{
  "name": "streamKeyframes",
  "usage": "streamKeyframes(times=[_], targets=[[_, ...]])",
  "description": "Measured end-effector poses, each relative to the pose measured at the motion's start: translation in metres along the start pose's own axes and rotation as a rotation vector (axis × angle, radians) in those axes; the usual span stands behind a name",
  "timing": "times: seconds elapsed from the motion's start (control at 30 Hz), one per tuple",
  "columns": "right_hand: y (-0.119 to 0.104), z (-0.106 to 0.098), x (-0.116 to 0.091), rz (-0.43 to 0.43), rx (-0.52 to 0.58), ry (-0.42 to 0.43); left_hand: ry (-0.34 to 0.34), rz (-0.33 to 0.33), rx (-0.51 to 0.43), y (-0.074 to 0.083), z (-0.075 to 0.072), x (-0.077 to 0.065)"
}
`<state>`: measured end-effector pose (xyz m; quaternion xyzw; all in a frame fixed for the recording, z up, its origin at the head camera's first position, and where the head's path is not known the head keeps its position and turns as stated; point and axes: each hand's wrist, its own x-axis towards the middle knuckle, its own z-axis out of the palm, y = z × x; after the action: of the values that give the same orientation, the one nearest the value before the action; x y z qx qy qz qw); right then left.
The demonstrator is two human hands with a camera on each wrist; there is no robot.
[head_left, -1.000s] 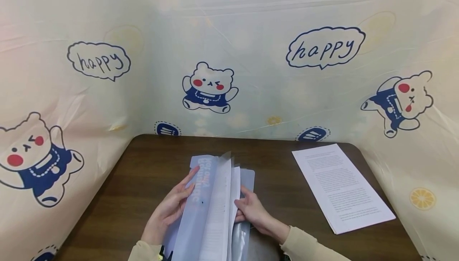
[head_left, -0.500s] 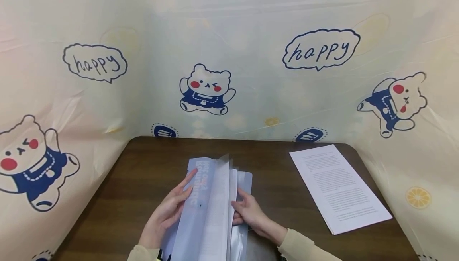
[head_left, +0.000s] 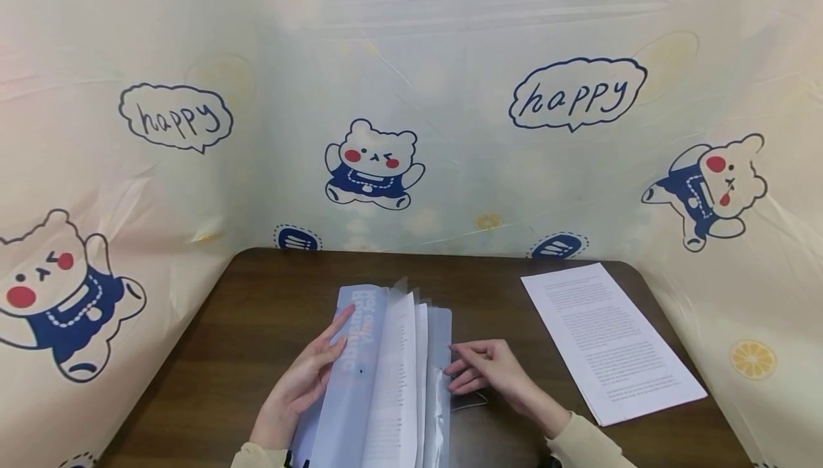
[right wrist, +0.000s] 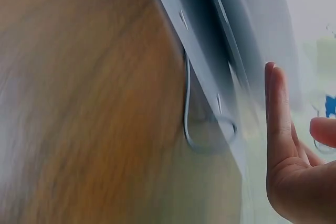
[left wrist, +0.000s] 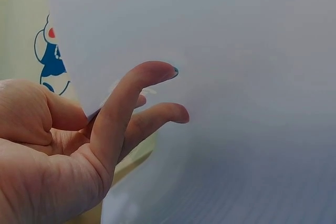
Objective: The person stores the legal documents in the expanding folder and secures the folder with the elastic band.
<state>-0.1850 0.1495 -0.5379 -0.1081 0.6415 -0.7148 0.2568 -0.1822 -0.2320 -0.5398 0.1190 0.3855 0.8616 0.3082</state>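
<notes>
A pale blue document folder [head_left: 350, 382] with lettering on its cover stands partly open in front of me in the head view. Inside it, white printed sheets [head_left: 391, 389] fan out between the covers. My left hand [head_left: 301, 380] grips the front cover at its left edge; in the left wrist view the thumb and bent fingers are on either side of that edge. To the right of the back cover [head_left: 440, 375], my right hand [head_left: 491, 370] has its fingertips close by the folder's edge. Seen from the right wrist, its fingers [right wrist: 278, 108] extend straight with nothing between them.
A stack of printed paper [head_left: 611, 343] lies on the right of the dark wooden table [head_left: 283, 282]. A thin elastic cord [right wrist: 187, 114] loops from the folder's edge. A patterned fabric curtain [head_left: 463, 96] surrounds the table on the far side and both flanks.
My right hand has let go of the inner sheets and moved right, off the folder. The sheets now lean a little further right. My left hand keeps its grip on the cover.
</notes>
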Motion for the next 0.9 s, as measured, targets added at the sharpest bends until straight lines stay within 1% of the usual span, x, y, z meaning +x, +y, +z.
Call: streamKeyframes(times=[0.2,0.27,0.37,0.47,0.5,0.53,0.6,0.67,0.73,0.83,0.9], targets=[[-0.004,-0.024,-0.012,-0.038,-0.044,0.058,-0.011,0.023,0.019,-0.001,-0.003,0.0],[-0.005,-0.03,-0.014,-0.064,-0.08,0.088,-0.006,0.028,0.028,-0.001,-0.004,0.0],[-0.003,-0.038,-0.017,-0.104,-0.129,0.144,-0.003,0.031,0.035,-0.001,-0.004,0.0],[-0.002,-0.045,-0.019,-0.126,-0.201,0.22,0.0,0.028,0.032,0.0,-0.003,0.001],[-0.002,-0.048,-0.02,-0.133,-0.237,0.25,0.001,0.026,0.029,0.0,-0.003,0.001],[-0.002,-0.05,-0.022,-0.139,-0.299,0.293,0.001,0.023,0.025,0.0,-0.003,0.001],[-0.004,-0.055,-0.027,-0.146,-0.441,0.376,0.002,0.018,0.016,0.001,-0.002,0.002],[-0.007,-0.062,-0.033,-0.17,-0.604,0.453,0.003,0.015,0.009,0.002,-0.001,0.002],[-0.009,-0.071,-0.038,-0.202,-0.741,0.517,0.002,0.016,0.006,0.002,-0.001,0.002],[-0.011,-0.087,-0.047,-0.244,-0.884,0.577,-0.002,0.023,0.016,0.0,-0.001,0.0],[-0.013,-0.098,-0.054,-0.237,-0.951,0.603,-0.003,0.028,0.027,-0.001,-0.002,-0.002]])
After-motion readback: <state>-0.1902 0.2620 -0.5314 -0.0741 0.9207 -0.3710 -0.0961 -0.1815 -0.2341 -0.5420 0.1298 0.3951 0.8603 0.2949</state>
